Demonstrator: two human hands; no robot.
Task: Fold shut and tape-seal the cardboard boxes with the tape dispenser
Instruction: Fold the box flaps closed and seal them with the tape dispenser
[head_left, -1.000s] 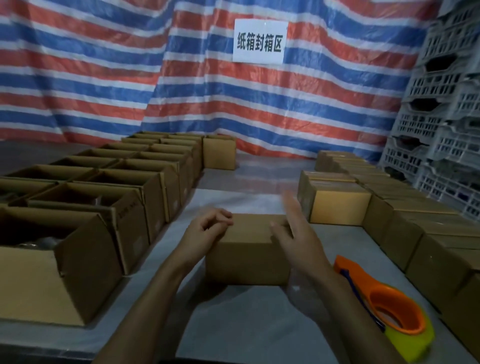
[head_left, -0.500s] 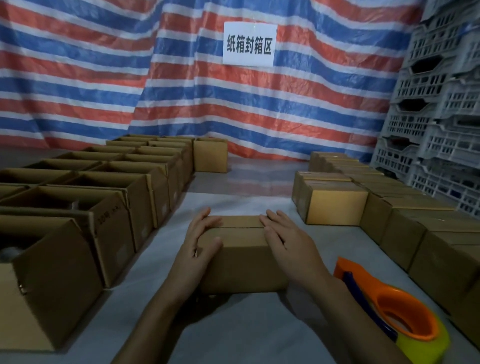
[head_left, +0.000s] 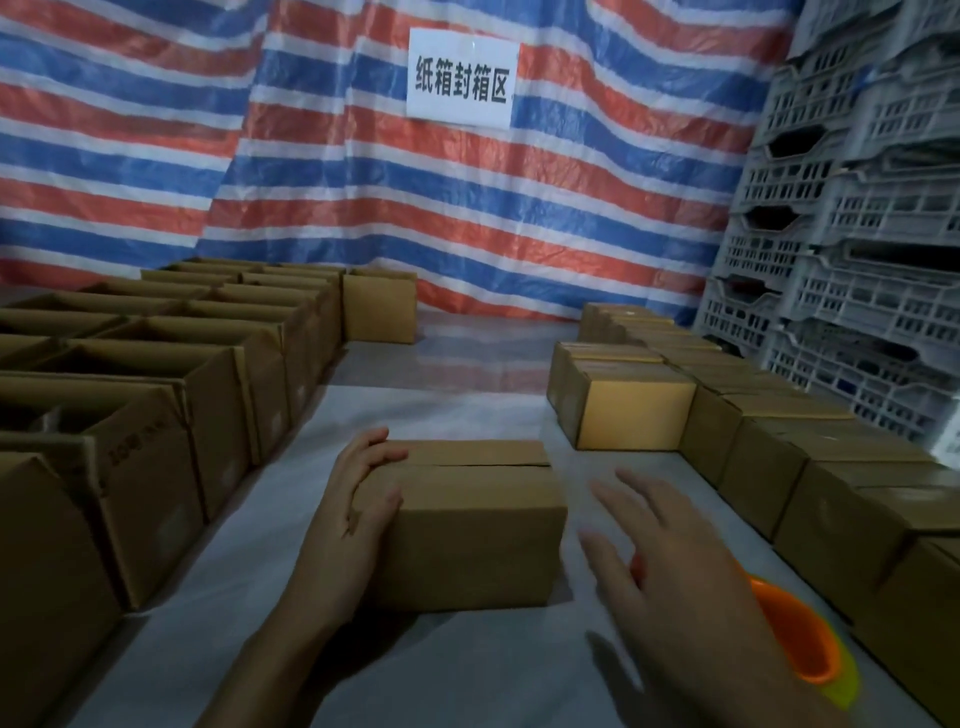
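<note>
My right hand (head_left: 670, 551) has come off the box (head_left: 478, 535) and hovers near the dispenser (head_left: 800, 644), fingers spread, empty; my left hand (head_left: 358, 499) grips the box's left end.

2 hands (head_left: 358, 504) (head_left: 670, 561), 1 tape dispenser (head_left: 802, 642), 1 sign (head_left: 462, 78); boxes (head_left: 467, 530), crates (head_left: 857, 260): exact count unclear.

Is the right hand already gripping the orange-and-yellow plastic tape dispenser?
No, the right hand is above the orange-and-yellow plastic tape dispenser with fingers straight and spread, not curled round it.
</note>
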